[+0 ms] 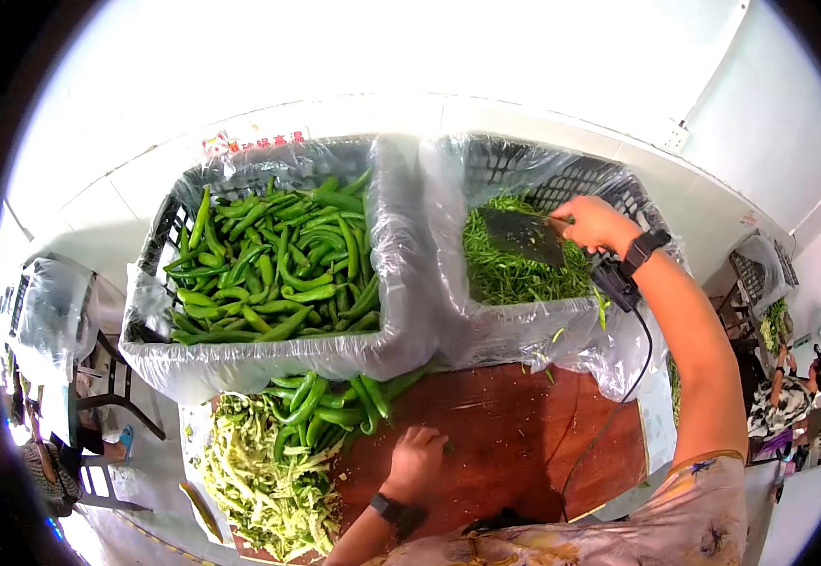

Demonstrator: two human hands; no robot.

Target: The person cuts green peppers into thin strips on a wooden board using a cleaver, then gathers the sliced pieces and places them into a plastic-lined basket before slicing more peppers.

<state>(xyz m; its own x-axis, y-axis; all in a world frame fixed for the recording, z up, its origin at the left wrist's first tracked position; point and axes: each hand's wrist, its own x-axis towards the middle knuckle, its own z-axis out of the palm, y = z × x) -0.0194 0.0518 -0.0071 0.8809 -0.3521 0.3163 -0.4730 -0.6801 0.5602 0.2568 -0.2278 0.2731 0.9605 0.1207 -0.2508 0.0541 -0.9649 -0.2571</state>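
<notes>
My right hand (599,224) grips the handle of a cleaver (522,236), its dark, wide blade held over the right crate. Under the blade lies a heap of shredded green peppers (514,274). Low over the wooden cutting board (524,424) is my left hand (417,464), its fingers curled in. A small green bit shows at its fingertips; what they hold, if anything, I cannot tell. Several whole green peppers (321,410) lie on the board just beyond that hand, and a pile of pale seedy pepper scraps (264,481) spreads to its left.
A plastic-lined crate (269,357) full of whole green peppers stands at the back left, against the plastic-lined right crate (524,325). A cable hangs from a black device (615,281) at my right wrist. Another person (793,387) is at the far right; a covered crate (52,302) stands left.
</notes>
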